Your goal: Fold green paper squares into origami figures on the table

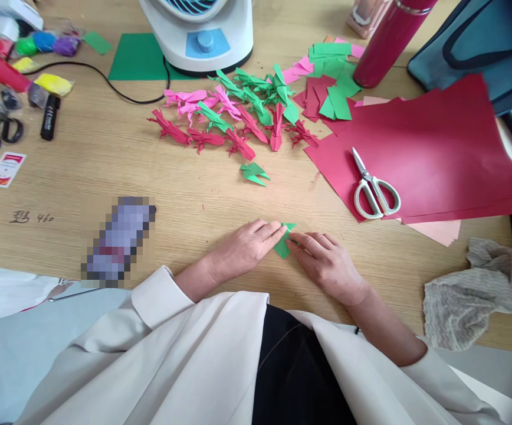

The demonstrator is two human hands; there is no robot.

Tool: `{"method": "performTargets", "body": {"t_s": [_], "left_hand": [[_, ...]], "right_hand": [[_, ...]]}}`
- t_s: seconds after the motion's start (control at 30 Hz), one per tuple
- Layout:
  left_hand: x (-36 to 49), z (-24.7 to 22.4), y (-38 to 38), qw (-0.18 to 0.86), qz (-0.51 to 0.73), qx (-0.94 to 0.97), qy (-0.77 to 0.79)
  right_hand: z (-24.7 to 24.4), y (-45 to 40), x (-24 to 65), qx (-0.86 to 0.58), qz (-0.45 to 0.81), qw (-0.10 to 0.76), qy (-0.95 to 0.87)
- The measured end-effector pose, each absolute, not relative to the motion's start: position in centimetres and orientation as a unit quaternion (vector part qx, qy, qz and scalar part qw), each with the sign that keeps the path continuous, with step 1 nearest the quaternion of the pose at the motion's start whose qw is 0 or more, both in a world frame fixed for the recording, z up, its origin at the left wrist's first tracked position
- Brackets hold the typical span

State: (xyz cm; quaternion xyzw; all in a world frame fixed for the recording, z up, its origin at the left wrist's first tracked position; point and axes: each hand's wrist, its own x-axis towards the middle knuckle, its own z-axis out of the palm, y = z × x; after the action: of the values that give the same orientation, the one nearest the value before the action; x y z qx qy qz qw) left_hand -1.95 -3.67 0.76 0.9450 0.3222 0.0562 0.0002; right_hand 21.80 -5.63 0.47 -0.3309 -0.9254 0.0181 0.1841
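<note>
Pressing folded green paper (283,248), tapered to a point, under outstretched left hand (252,243); pinching its edge with right hand (327,262).

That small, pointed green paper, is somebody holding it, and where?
The left hand holds the green paper at its upper-left edge, the right hand at its right edge.

Bright, even light across the pale wood-grain tabletop (180,195), soft shadows, faint sheen on the large crimson paper sheets (446,147), coarse pixelation over a grey-violet rectangular object (121,239), wide-angle stretching toward edges, darkened right-hand corners.
</note>
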Motion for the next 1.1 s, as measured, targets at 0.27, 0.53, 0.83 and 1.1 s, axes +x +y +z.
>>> {"method": "performTargets", "body": {"t_s": [0.27,0.53,0.83,1.1], "left_hand": [[-2.34,0.40,-3.90,-0.024,0.086,0.951,0.295],[-2.09,0.78,-3.95,-0.039,0.070,0.950,0.302],[-2.05,0.82,-3.95,-0.038,0.071,0.949,0.304],[-1.91,0.97,-3.85,-0.017,0.045,0.950,0.308]], "right_hand": [[0.43,-5.66,21.74,-0.333,0.018,0.175,-0.926],[0.18,-5.66,21.77,-0.329,0.023,0.181,-0.927],[-0.07,-5.71,21.87,-0.336,0.038,0.176,-0.925],[0.06,-5.63,21.88,-0.338,0.033,0.171,-0.925]]}}
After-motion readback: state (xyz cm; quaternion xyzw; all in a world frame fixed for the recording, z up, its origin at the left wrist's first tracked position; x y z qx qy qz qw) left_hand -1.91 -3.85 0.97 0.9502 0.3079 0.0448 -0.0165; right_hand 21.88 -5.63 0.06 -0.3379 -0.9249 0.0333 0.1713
